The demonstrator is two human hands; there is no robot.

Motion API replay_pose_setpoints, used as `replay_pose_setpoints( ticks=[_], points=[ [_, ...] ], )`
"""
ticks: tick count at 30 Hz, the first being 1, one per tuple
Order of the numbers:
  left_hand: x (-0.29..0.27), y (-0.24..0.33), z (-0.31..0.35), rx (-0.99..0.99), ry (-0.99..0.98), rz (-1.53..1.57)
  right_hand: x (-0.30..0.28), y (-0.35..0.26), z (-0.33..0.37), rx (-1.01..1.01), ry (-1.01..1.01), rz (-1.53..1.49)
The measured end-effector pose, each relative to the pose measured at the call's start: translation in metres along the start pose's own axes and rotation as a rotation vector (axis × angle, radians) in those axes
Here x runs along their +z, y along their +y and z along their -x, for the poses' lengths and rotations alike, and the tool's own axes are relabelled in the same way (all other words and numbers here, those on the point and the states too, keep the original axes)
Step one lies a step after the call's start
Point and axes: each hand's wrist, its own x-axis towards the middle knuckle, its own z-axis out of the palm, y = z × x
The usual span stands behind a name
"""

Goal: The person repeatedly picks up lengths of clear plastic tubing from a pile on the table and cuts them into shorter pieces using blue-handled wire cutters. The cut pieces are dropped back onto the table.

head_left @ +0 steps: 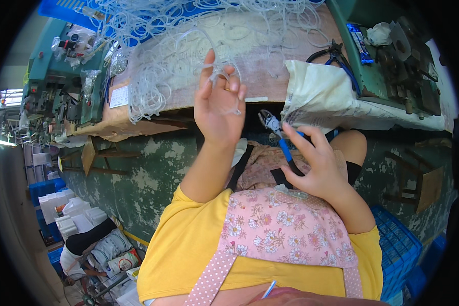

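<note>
My left hand (220, 112) is raised at the table's front edge, palm turned up and fingers curled. A thin, clear plastic strand (207, 34) runs from its fingers in a curve; a small clear end shows by the palm. In my right hand (315, 159) is a pair of cutting pliers (285, 149) with blue and black handles, held above my lap. Their metal jaws point up and left, toward my left hand but apart from it. Past my left hand, a tangled heap of clear plastic loops (150, 84) covers the table and hangs over its edge.
A blue crate (69, 14) at the back holds more clear loops. Right of centre lie a white sack (311, 92) and a second pair of pliers (335, 55). Green machines (46, 81) flank the table. Wooden stools (427, 188) and a blue basket (397, 250) stand on the floor.
</note>
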Motion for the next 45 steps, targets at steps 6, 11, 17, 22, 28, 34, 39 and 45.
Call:
replay_pose_setpoints(
  ticks=[6,11,17,22,28,34,39,45],
  points=[
    [0.021,-0.005,0.025,0.074,-0.016,0.038,-0.002,-0.013,0.001,-0.099,-0.033,0.128],
    [0.023,-0.006,0.028,0.13,-0.062,0.037,-0.004,-0.016,0.003,-0.146,-0.05,0.131],
    [0.023,-0.007,0.03,0.173,-0.099,0.007,-0.004,-0.017,0.004,-0.146,-0.027,0.158],
    [0.027,-0.009,0.032,0.209,-0.082,-0.028,-0.003,-0.015,0.004,-0.145,-0.064,0.125],
    [0.034,-0.003,0.032,0.044,-0.028,-0.032,-0.002,-0.007,0.005,-0.168,-0.064,0.193],
    [0.033,0.005,0.021,-0.356,0.057,0.099,-0.006,-0.001,0.005,-0.132,-0.074,0.182],
    [0.027,0.002,0.017,-0.403,0.04,0.181,-0.006,-0.004,0.006,-0.027,0.11,-0.1],
    [0.009,0.008,0.016,-0.315,0.03,-0.05,0.001,-0.001,-0.003,-0.112,-0.074,0.171]
  ],
)
